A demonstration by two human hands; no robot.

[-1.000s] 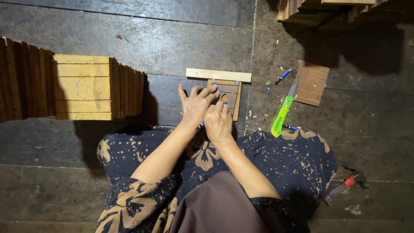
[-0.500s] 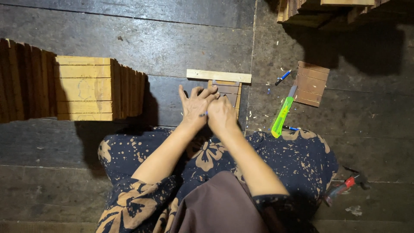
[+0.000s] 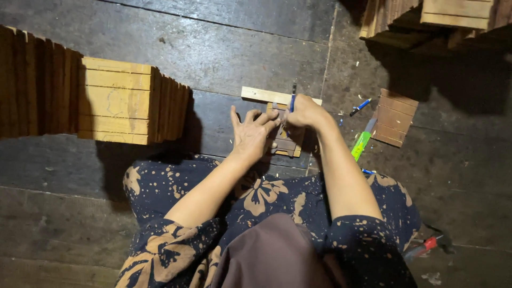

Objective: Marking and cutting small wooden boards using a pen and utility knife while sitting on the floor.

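Small wooden panel (image 3: 285,140) on floor, under both hands; right hand (image 3: 303,112) grips pen (image 3: 293,98).

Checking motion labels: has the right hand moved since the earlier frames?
Yes. The right hand, gripping a blue pen, has shifted away from the body, up to the pale wood strip; before, it lay beside the left hand.

Left hand (image 3: 252,133) steadies a small wooden piece (image 3: 284,143) (on dark floorboards (image 3: 213,48)) while right hand (image 3: 303,112) grips a blue pen (image 3: 293,97).
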